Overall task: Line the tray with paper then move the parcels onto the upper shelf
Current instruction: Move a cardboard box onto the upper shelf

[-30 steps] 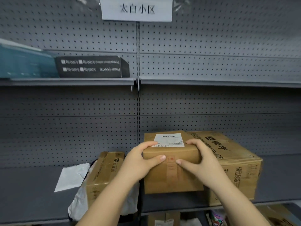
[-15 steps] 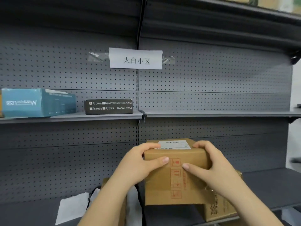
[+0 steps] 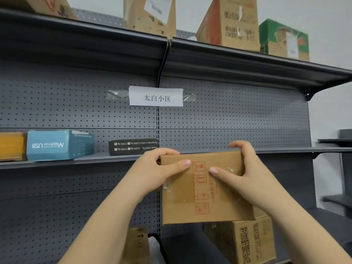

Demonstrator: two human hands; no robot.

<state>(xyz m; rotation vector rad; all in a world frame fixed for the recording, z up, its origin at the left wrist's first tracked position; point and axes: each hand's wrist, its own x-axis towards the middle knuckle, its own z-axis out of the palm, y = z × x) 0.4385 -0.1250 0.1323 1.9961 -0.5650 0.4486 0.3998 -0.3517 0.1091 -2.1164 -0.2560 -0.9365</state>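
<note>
Now that I have raised the parcel (image 3: 203, 187) to upper-shelf (image 3: 247, 150) height, both grips (left (image 3: 152, 174), right (image 3: 245, 174)) clasp it; placement comes next.

The box (image 3: 202, 187) is brown, with red marks printed on it. The wall (image 3: 228, 115) is grey and dotted all over with small holes. The sign (image 3: 156, 96) is white with black writing. A blue box (image 3: 57, 144) is printed with white letters, and a black box (image 3: 133, 147) with white words. A green box (image 3: 283, 39) is seen up high.
</note>
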